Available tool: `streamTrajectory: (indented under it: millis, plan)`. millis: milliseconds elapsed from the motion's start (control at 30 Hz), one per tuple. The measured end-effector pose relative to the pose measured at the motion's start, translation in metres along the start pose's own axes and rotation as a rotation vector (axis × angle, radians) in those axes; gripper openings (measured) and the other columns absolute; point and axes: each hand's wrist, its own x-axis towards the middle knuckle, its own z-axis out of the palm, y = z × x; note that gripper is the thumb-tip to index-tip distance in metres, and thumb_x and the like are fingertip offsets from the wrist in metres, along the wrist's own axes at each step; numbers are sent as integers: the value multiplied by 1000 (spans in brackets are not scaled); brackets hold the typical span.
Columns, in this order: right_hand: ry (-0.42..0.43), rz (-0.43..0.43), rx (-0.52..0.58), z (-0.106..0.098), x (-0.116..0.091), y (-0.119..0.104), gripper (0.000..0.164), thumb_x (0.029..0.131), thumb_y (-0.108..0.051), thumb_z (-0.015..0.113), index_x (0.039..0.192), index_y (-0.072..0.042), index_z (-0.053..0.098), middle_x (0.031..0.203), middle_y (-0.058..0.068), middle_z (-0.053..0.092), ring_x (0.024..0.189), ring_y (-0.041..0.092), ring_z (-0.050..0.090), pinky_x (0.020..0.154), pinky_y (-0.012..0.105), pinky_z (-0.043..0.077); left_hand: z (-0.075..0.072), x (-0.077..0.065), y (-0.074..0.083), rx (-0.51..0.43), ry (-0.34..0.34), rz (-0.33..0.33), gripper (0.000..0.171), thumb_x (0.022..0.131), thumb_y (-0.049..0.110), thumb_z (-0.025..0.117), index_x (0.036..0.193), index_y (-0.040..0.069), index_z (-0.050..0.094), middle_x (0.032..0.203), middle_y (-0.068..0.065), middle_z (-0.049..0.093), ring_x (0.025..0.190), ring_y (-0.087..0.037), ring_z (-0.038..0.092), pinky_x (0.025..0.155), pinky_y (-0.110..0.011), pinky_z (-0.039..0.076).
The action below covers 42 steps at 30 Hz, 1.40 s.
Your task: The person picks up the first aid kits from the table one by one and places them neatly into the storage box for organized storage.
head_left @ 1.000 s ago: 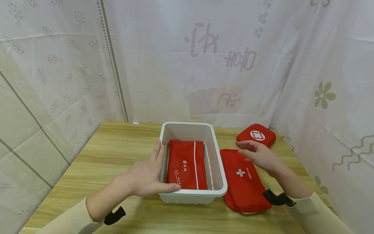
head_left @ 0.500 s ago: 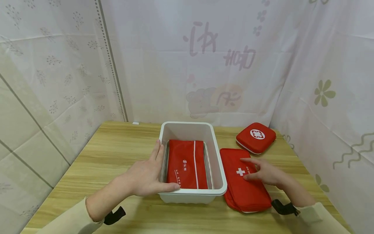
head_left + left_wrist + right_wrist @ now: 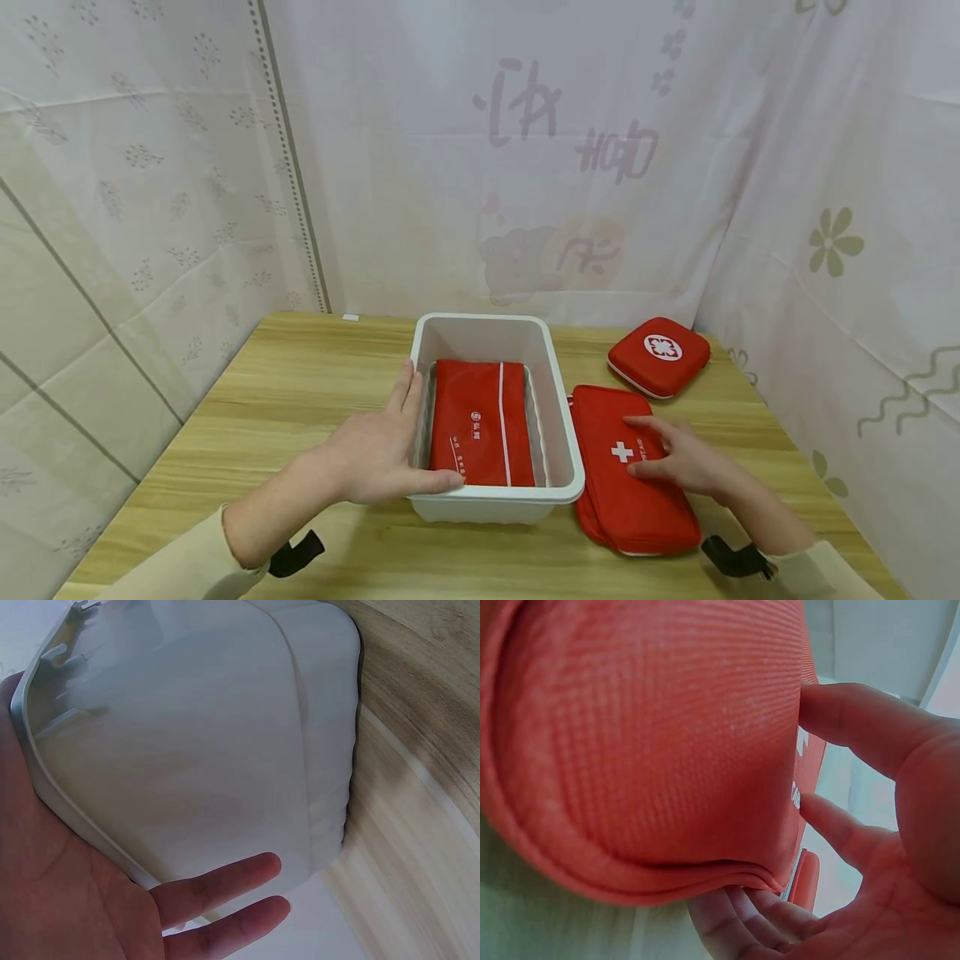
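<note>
While the left hand lies along the lower-left corner of the white bin at centre, its fingers extended rather than clenched, the right hand touches the red pouch with a white cross at lower right of the frame. Thumb and index finger meet its upper face; whether they grasp it cannot be told. Inside the bin lies a flat red packet; a red case rests at right on the wooden table.
</note>
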Motion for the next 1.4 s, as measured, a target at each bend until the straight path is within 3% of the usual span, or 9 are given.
streamTrajectory:
  millis: [567,700,867,967,1233,1400]
  plan:
    - [18,10,-9,0,-18,9,82,96,-36,85,163,-9,46,148,43,38,130,54,46,91,45,52,1,0,1,12,13,10,148,81,95,62,176,0,0,185,-21,-5,78,-22,72,71,-38,59]
    - [3,36,117,-7,-16,11,91,99,-34,82,167,-4,30,150,46,36,131,56,47,92,49,56,1,0,0,15,18,13,148,81,96,61,176,0,0,185,-21,-5,82,-25,75,75,-41,61]
    - [-29,68,339,-15,-5,21,100,102,-26,78,170,-5,8,143,41,46,108,30,67,81,44,63,2,0,0,13,15,9,149,81,97,61,175,0,-2,185,-21,-7,82,-26,75,79,-44,62]
    - [-67,50,392,-18,0,27,101,104,-23,76,171,-5,4,145,41,48,108,24,70,84,43,64,2,0,0,8,12,5,149,81,96,62,175,0,-2,185,-20,-7,80,-26,75,81,-45,62]
    - [-147,2,486,-18,7,35,99,105,-20,73,176,-17,3,143,30,57,111,27,73,91,45,64,2,0,0,4,7,0,149,81,97,61,176,1,-2,185,-19,-8,82,-25,74,80,-43,62]
    - [-173,-14,522,-15,8,36,99,106,-18,71,177,-20,3,146,33,51,113,26,71,93,44,63,1,1,0,2,3,-4,149,80,97,61,176,1,-2,185,-18,-8,85,-26,75,83,-45,63]
